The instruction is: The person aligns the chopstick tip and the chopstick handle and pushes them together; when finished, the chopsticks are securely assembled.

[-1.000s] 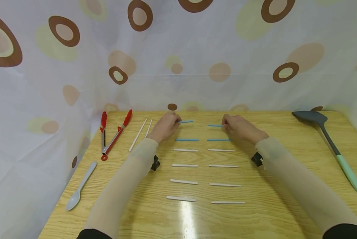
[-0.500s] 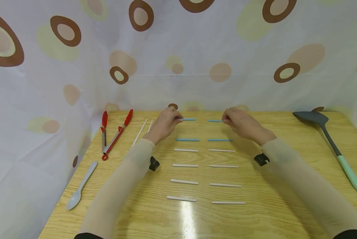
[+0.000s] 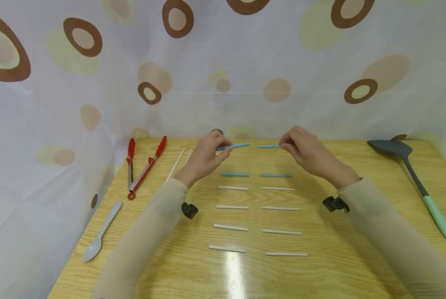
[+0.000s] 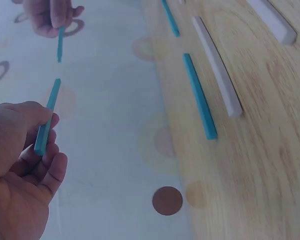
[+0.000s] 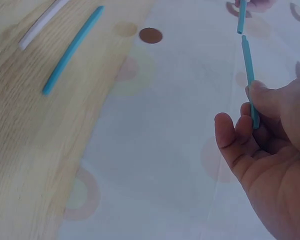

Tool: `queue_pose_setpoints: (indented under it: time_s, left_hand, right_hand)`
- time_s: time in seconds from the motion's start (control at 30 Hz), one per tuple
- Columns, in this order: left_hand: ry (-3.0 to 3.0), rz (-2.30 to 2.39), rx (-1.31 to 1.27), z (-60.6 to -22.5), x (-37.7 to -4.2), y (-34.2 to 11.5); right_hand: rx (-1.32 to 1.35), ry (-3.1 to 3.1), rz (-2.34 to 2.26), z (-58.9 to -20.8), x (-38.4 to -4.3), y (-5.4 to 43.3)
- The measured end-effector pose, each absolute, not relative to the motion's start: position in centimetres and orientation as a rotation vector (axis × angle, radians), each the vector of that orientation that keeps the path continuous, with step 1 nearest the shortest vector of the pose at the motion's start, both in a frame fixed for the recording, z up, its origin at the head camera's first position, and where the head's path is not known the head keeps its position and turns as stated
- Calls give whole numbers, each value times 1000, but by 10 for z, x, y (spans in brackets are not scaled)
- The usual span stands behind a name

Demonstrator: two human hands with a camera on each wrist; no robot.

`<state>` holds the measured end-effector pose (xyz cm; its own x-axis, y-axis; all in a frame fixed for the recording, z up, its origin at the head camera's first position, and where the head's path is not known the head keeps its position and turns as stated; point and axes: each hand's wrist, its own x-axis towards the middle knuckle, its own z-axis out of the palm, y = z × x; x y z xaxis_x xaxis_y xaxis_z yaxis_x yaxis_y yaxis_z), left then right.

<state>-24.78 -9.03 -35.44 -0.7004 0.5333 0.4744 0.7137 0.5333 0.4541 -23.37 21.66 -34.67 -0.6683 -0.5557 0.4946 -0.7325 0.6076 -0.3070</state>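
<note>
My left hand [image 3: 207,155] pinches a blue chopstick half [image 4: 54,97] between thumb and fingers, held up off the table. Across from it, my right hand [image 3: 306,151] pinches another blue chopstick half [image 5: 247,57], whose inner end narrows to a small stub. The two inner ends point at each other with a gap between them. Below the hands, a pair of blue halves [image 3: 235,175] lies end to end on the table. Several white chopstick halves [image 3: 233,188] lie in rows of two nearer to me.
Two long white chopsticks [image 3: 176,162] lie left, partly behind my left arm. Beyond them are red-tipped tongs [image 3: 145,172] and a grey spoon [image 3: 102,232]. A dark spatula with a mint handle [image 3: 440,220] lies far right. A patterned cloth [image 3: 245,62] hangs behind the wooden table [image 3: 193,265].
Both hands have risen with their blue chopstick halves. The left half has slid into fuller view and tilted, its inner end moving right. The pieces on the table have stayed in place.
</note>
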Motion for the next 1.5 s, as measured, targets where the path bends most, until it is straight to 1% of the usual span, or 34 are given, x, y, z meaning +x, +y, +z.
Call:
queue_pose_setpoints:
  time_s: [0.2,0.4,0.63,1.03,1.37,1.5]
  left_hand:
    - [-2413,-908,-1108,-348,-237,-90]
    - [-2365,-918,-1154,-349,-233,-88]
    - [-2369,-954,-1131,-351,-231,-87]
    - [-2248,-1142,-1014,-352,-227,-83]
    - [-2252,-1126,-1038,-350,-224,-81]
    - [-2237,-1165,-1007,-351,-222,-79]
  right_hand:
    - [1066,-2395,697,-337,-225,216]
    - [1069,-2426,720,-338,-220,215]
    - [1062,-2444,762,-340,-218,215]
    - [1034,-2430,901,-337,-213,216]
    - [1010,-2352,806,-333,-210,210]
    - [987,-2320,804,-333,-209,208]
